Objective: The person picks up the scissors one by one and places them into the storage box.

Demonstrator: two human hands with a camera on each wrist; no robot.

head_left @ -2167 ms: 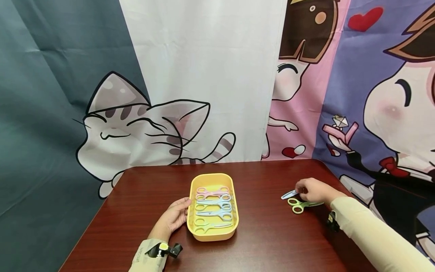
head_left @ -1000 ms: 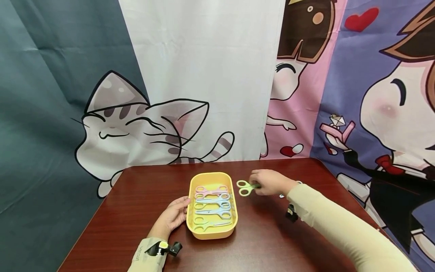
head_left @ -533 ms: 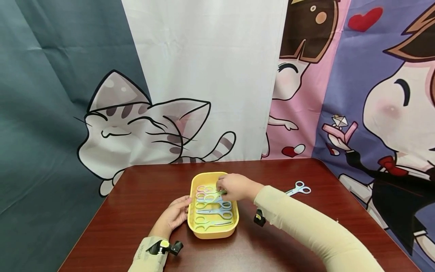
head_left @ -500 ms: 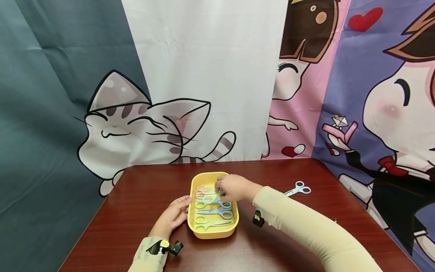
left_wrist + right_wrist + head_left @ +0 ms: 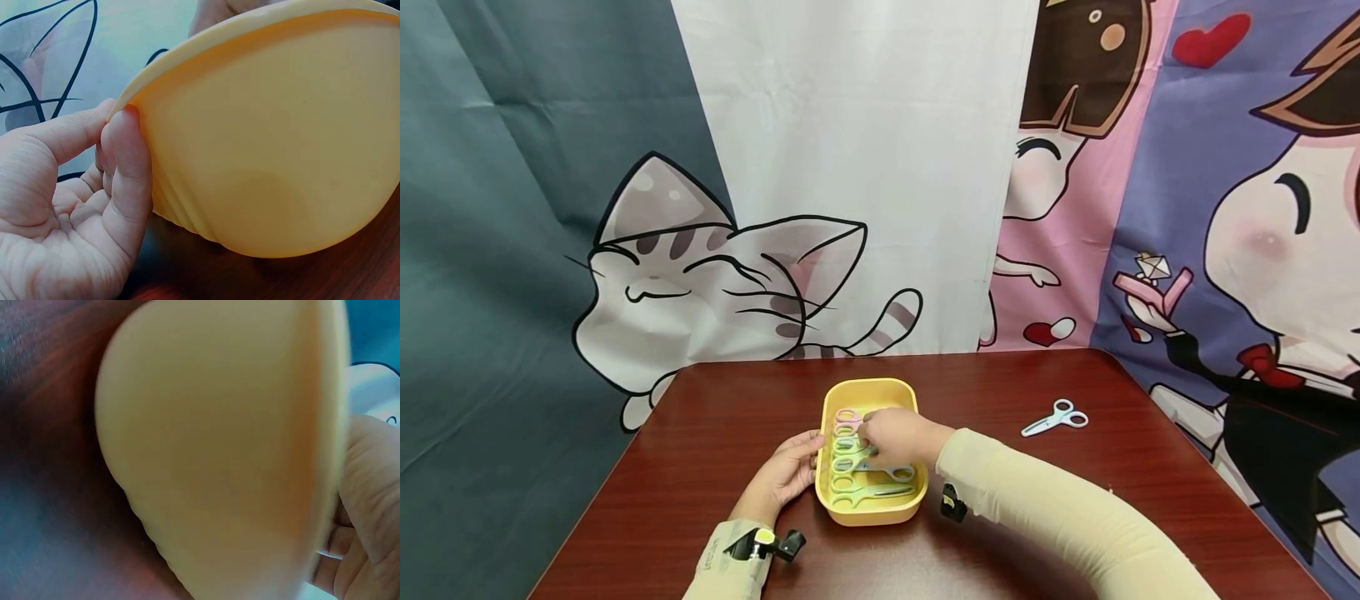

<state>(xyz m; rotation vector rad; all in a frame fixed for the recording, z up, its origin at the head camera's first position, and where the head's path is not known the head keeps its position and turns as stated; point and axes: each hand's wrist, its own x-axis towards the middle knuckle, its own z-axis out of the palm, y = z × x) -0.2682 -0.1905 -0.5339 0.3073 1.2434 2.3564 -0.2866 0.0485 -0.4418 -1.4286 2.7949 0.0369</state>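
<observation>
A yellow plastic tray (image 5: 870, 517) with several small scissors stands on the table. My left hand (image 5: 787, 469) pinches its left rim; the left wrist view shows thumb and finger at the lip of the tray wall (image 5: 262, 125). My right hand (image 5: 897, 435) reaches into the tray and grips green scissors (image 5: 853, 460), their handle loops pointing left. Its fingers are mostly hidden behind the wall in the right wrist view. Pink scissors (image 5: 848, 416) lie at the tray's far end, yellow-green scissors (image 5: 850, 492) at the near end. A blue handle loop (image 5: 902, 473) shows below my right hand.
Light blue scissors (image 5: 1056, 418) lie on the dark red table (image 5: 1000, 379) to the right of the tray. A printed cloth (image 5: 865, 167) hangs behind the table's far edge. My right forearm crosses the table's right front.
My right hand went from the table's right side leftward into the tray, carrying the green scissors, then slightly nearer. The light blue scissors stay on the table. My left hand stays at the rim.
</observation>
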